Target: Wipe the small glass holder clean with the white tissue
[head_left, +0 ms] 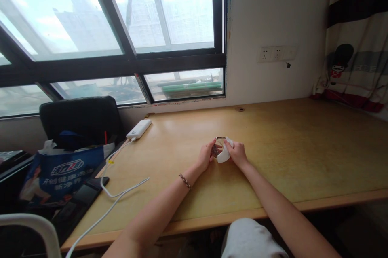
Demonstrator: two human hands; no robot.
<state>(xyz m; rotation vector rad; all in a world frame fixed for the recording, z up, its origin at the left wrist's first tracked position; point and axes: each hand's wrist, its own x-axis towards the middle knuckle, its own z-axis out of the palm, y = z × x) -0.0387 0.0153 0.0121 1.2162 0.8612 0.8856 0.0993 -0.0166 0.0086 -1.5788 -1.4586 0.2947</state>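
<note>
Over the middle of the desk, both hands meet at a small shiny loop that looks like a metal-banded wristwatch [215, 151]. My left hand [206, 155] is closed around the loop's left side, with fingers partly hidden behind it. A white tissue [223, 155] lies against the right side of the loop. My right hand [237, 153] pinches this tissue onto it, thumb on the near side. Fine details of the loop are too small to make out. A braided bracelet [184, 181] circles my left wrist.
A white power bank [139, 129] with a white cable [121, 193] lies along the left of the wooden desk [291, 149]. Left of the desk are a black chair [80, 114] and a blue bag [60, 173]. Wall sockets [272, 54] and a curtain [357, 47] are behind, right.
</note>
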